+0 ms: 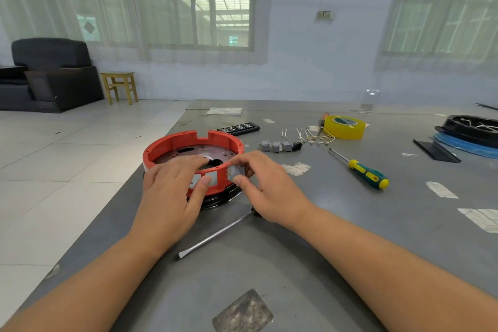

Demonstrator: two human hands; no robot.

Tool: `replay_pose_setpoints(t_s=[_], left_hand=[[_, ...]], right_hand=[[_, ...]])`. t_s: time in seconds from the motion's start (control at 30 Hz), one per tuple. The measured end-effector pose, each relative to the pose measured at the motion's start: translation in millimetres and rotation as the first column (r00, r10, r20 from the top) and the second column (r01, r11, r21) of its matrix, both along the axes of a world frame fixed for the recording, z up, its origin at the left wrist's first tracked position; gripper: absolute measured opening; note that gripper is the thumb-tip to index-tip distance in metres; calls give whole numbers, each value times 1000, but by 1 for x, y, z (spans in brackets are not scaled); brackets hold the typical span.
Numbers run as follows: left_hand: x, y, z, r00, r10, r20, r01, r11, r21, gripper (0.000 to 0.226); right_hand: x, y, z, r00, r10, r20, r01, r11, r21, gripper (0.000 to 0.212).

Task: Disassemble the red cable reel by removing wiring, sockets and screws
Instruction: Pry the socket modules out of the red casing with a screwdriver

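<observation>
Flat-blade screwdriver (215,234) lies nearest on the grey worktop (310,264), just in front of the red cable reel housing (188,143), which sits at the worktop's left edge on a black base. Left hand (172,191) rests on the housing rim, fingers fairly straight, thumb pressing the side wall. Right hand (258,186) pinches a grey socket (237,172) right at the rim, apparently just pulled out. Done so far, judging by the layout: three grey sockets (276,146) and loose white wires (310,135) set behind, beside the green-yellow screwdriver (366,174). Left: grey inserts in the side wall, maybe screws.
</observation>
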State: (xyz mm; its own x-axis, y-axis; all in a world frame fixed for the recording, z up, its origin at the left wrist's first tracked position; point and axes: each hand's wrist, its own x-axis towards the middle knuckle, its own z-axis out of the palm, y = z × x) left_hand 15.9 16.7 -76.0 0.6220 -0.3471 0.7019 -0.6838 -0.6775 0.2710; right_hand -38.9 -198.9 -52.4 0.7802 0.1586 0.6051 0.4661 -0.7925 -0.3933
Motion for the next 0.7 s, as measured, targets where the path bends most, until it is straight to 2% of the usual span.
replay_pose_setpoints(t_s=[0.07,0.3,0.47,0.6,0.7], left_hand=[[1,-4,4,998,63,-23,-62,998,32,49],[6,-38,31,954,297,42,-299,930,213,54],[18,-44,12,945,273,179,-307,930,201,53],[30,-42,3,937,238,257,-286,944,167,46],[35,-43,-2,925,244,291,-288,950,119,45]], right_hand=[[2,-7,1,1000,-29,-11,29,999,20,29],[9,-20,-1,993,-117,-14,117,993,29,29],[17,-40,-5,974,-218,-60,218,976,8,30],[37,-62,5,942,-304,-141,316,946,67,31],[61,-77,20,908,-379,-177,389,921,19,31]])
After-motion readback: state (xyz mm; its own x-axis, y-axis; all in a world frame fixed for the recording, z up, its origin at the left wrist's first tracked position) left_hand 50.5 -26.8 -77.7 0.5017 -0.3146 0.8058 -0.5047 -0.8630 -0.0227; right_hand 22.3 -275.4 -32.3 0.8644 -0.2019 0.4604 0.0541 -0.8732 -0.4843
